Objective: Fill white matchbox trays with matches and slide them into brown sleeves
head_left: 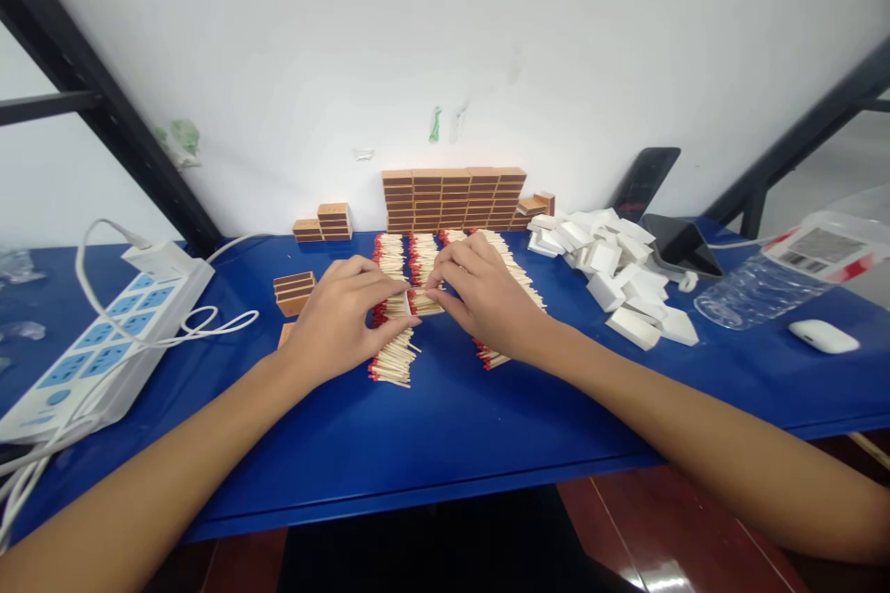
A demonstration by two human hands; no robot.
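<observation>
Matches (396, 354) lie along the middle of the bench (362, 445) in 4 columns that run from the far edge toward the near edge, sticks crosswise, red heads to the left. Between the 2 hands, at the near end of the 2nd column from the left, sits a small white tray (407, 303), largely hidden by fingers and sticks. It lies directly right of the left hand's pinch and just left of the right fingertips; its long axis seems to run parallel to the near edge, in line with the sticks. The left hand (348, 310) is the nearer: its thumb and index finger close on the tray's left end, thumb toward the near edge, palm down over the 1st column. The right hand (479, 292) arches over the 3rd and 4th columns, wrist higher than the fingertips, which gather at the tray's right side; I cannot tell whether they clamp the tray, a few sticks or nothing. Both forearms reach in over the near edge, angled inward from its 2 corners. Stacked matchboxes (455, 201) stand along the far edge, and loose white trays (629, 273) heap toward the far right corner.
</observation>
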